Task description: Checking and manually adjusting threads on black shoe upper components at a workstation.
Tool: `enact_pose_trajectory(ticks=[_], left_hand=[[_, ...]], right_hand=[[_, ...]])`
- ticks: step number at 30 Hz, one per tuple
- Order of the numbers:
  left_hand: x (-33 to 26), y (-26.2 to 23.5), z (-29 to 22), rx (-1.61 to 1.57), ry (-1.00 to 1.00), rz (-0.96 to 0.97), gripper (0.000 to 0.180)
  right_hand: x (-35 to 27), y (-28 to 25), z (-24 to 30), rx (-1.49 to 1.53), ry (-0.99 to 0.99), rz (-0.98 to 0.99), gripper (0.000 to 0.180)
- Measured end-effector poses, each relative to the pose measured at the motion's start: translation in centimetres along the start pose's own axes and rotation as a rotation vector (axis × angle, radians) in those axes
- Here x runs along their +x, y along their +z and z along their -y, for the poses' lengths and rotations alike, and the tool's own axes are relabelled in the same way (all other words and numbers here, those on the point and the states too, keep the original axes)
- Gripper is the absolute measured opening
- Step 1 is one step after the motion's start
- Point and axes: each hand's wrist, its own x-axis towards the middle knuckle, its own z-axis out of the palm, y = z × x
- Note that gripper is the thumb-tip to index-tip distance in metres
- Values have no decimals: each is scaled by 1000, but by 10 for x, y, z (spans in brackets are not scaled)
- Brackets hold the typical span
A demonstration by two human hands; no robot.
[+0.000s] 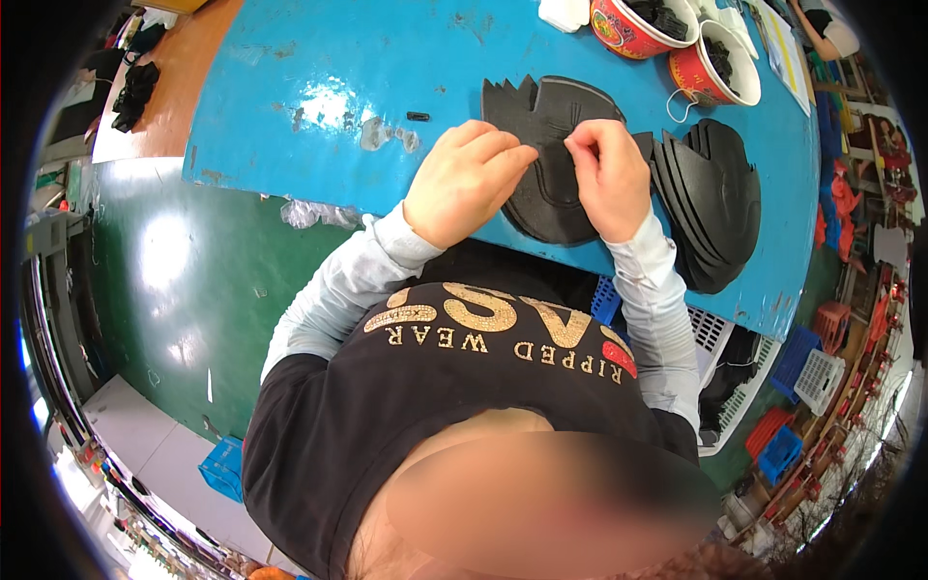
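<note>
Presently, I'm seeing the black pad [554, 188] lying at three o'clock from the left hand [471, 184], nine from the right hand [614, 182]; both are pinching closed, on what I cannot tell.

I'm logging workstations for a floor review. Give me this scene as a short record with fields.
Surface: blue tabletop, worn in patches
Left hand: over the left side of a black molded pad, fingers bent
Right hand: over that pad's right side, thumb and index finger close together
Held between fingertips: too small to tell
Pad shape: zigzag cuts at its far left edge, rounded near end
Right of the pad: overlapping stack of similar black pads
Far right: two red-and-white tubs holding small black pieces
</note>
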Motion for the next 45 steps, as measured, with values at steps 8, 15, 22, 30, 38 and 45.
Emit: enact_pose_trajectory(ticks=[8,15,22,30,38,45], left_hand=[[-2,5,0,3,-59,32,28],[17,8,-8,221,-35,194,33],[21,7,-10,385,-25,269,34],[28,1,-6,526,69,319,35],[14,-4,8,212,-8,113,31],[-20,-44,25,151,-178,-210,24]], right_hand=[[10,3,-15,-171,-205,139,18],[15,2,-10,-188,-148,162,18],[-8,-5,-7,-141,-21,-88,22],[-14,2,-8,-339,-136,-3,24],[-30,-7,-16,-220,19,-294,32],[-37,-15,-27,-200,-18,-190,40]])
